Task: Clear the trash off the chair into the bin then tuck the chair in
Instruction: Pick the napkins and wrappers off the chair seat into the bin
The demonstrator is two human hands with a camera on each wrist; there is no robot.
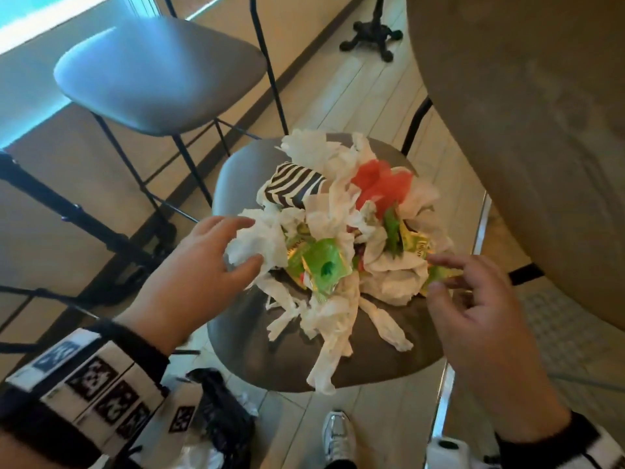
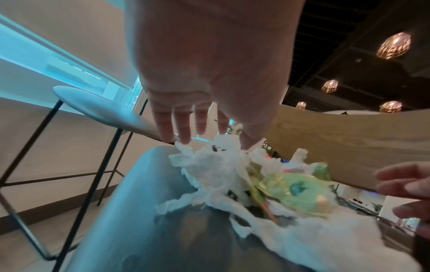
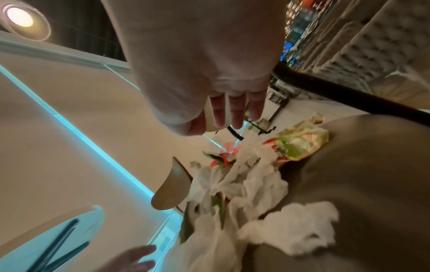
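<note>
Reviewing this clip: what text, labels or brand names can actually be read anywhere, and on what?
Nothing reads clearly.
Yellow packet in the trash on the chair: dark print, too blurred to read.
Green wrapper: a dark logo, no legible words.
Left wrist band: black-and-white square codes, no words.

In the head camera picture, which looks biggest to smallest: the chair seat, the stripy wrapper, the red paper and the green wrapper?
1. chair seat
2. stripy wrapper and red paper: look about alike
3. green wrapper
</note>
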